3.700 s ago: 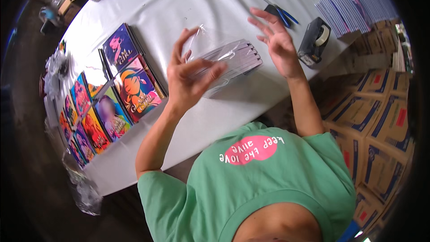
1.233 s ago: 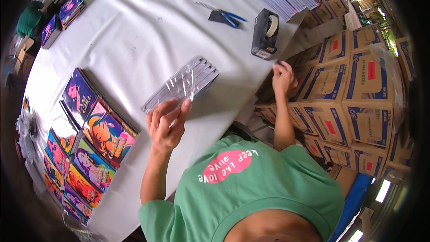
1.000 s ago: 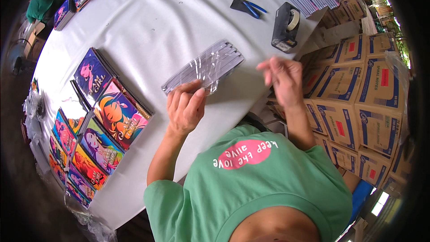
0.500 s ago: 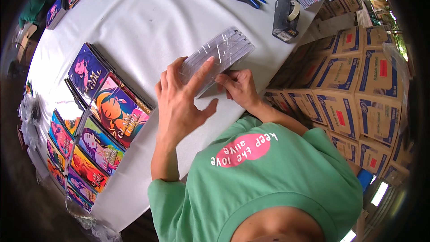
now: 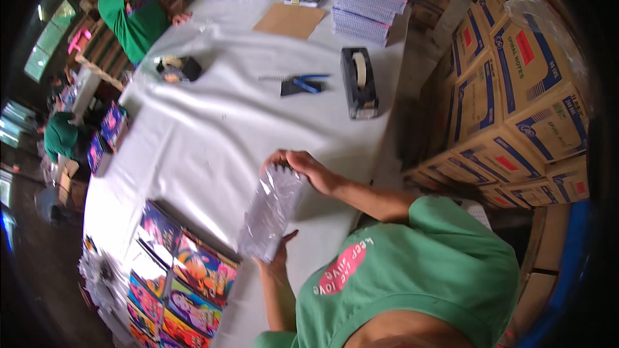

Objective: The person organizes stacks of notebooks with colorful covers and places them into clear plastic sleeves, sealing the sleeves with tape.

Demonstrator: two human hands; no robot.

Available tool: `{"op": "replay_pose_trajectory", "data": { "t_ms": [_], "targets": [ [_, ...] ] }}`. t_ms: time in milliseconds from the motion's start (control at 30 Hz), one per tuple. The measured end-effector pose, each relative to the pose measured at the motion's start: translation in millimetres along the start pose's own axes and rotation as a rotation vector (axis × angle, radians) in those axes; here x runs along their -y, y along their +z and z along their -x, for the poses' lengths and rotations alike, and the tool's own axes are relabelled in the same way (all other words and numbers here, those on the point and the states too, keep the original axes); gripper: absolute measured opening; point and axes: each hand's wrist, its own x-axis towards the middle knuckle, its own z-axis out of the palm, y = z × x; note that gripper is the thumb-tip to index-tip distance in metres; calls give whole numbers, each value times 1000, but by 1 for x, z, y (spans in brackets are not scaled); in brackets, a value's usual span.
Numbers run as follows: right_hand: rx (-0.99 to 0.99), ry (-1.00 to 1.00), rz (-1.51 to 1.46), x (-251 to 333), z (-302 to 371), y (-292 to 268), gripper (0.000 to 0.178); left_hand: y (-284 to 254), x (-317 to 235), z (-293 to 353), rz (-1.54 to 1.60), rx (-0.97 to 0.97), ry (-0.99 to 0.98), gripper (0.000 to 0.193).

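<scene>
The right hand (image 5: 308,168), fingers now clamped on the pack's (image 5: 269,212) far end rather than its side, and the left hand (image 5: 278,260), whose grip I cannot tell, at the near end, seemingly steady it over the surface (image 5: 193,148).

Green tee (image 5: 419,270) (short slvs (image 5: 445,222)) has pink print (image 5: 343,272) w/ wht txt (image 5: 324,289).

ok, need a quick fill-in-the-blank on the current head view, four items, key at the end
1. The hand at the upper end of the plastic-wrapped notebook stack is the ____ one.
2. The plier-like tool has ____ handles.
3. The long black dispenser right of that tool holds a roll of ____.
4. The T-shirt nearest the camera is ____ with a pink patch.

Missing words: right; blue; tape; green
</scene>
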Motion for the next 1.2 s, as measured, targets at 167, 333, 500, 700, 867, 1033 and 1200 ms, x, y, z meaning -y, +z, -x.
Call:
{"op": "replay_pose_trajectory", "data": {
  "t_ms": [167,333,500,700,867,1033,1200],
  "targets": [
    [163,-724,-72,143,-9,-65,71,165,2,-47,168,281,-3,53],
    [-392,-1190,598,292,109,-150,34,362,21,-124,-152,614,271,47],
    [-565,-1133,1240,357,267,-170,29,539,35,-262,128,866,15,52],
    [-1433,-1182,1695,426,353,-143,20,623,100,-441,-89,609,229,60],
    [-1956,-376,2123,481,450,-128,25,647,178,-301,-609,133,340,86],
    [-2025,-700,1723,467,452,-150,19,589,51,-481,-1352,-544,1480,117],
    [-1504,-410,2487,412,509,-158,19,573,55,-307,-912,52,1215,98]
  ]
}}
